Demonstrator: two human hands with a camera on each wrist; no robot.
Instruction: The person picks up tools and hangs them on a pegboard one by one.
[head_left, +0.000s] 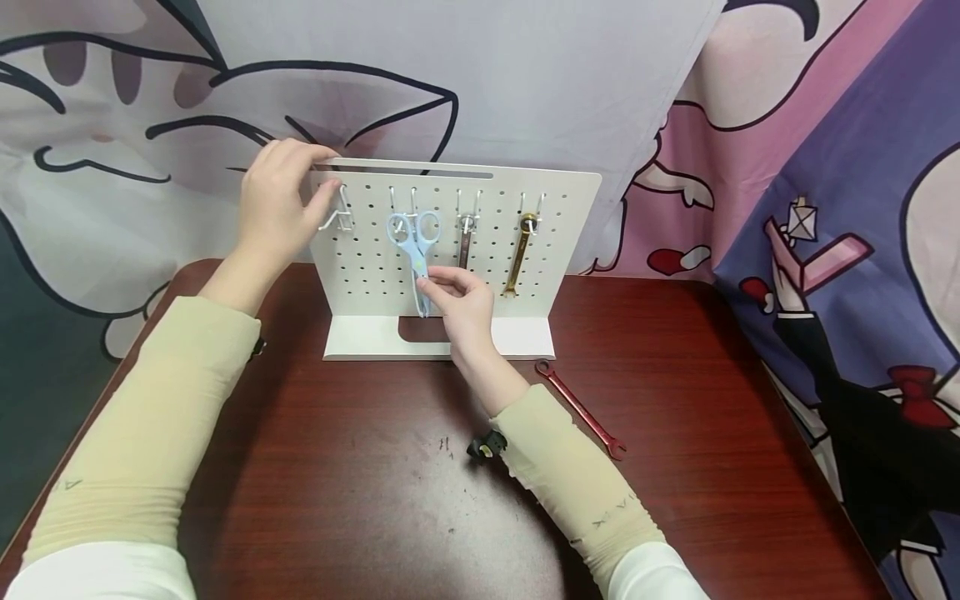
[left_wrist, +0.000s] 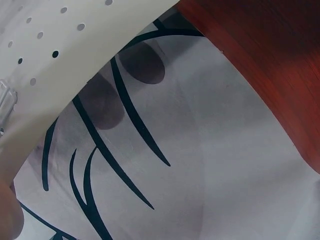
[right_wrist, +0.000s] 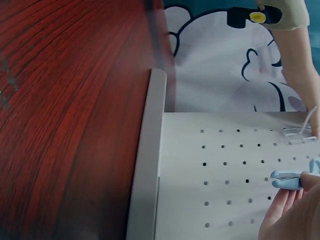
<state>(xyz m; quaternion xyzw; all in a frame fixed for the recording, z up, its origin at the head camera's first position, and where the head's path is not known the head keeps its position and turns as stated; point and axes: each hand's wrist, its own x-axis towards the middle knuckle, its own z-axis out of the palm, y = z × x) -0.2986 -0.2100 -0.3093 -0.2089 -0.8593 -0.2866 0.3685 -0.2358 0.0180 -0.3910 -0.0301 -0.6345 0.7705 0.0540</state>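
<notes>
A white pegboard stand [head_left: 367,275] stands upright on the table. My left hand [head_left: 277,192] grips its upper left corner, thumb in front and fingers over the top edge. Light blue scissors [head_left: 414,242] are upright against the board, handle loops at the second hook from the left. My right hand [head_left: 468,304] pinches them low down, near the blades; in the right wrist view the tip end of the scissors [right_wrist: 285,180] pokes out past the thumb. Only a fingertip [left_wrist: 10,215] of the left hand shows in the left wrist view.
A bare white hook [head_left: 341,215] is at the board's left. Right of the scissors hang a dark wrench [head_left: 465,242] and a gold-coloured wrench [head_left: 519,258]. A red wrench [head_left: 581,408] lies on the brown table [head_left: 337,467], right of the base. Printed curtains [head_left: 562,83] hang behind.
</notes>
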